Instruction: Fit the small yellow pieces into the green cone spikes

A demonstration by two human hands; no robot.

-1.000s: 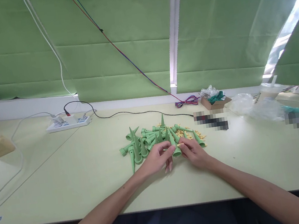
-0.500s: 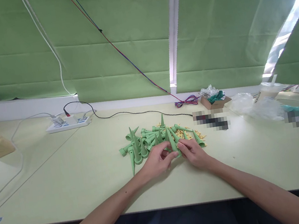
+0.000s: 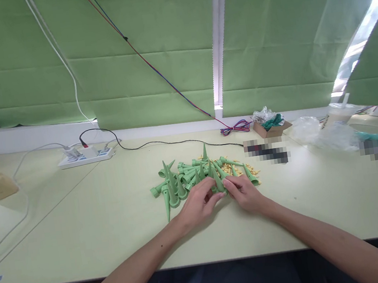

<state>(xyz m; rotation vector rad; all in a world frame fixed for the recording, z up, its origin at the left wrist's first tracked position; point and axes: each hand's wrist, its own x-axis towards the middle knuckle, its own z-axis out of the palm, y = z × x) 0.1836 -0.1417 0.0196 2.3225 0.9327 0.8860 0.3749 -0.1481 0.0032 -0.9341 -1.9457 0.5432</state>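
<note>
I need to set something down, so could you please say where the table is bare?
Bare patches: left of the green cones, between power strip and left forearm; between that and the right forearm, behind the front edge; right of the right hand, short of the plastic bag. Crowded: the cones and yellow pieces, by the left hand.

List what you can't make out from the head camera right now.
All in the head view:
- Green cone at the left hand: base partly hidden by fingers.
- Right hand: whatever it may pinch, hidden by its fingers.
- Yellow pieces: too small to count, some behind cones.
- Dark item: pixelated.
- Small box: bottom hidden by its contents.
</note>
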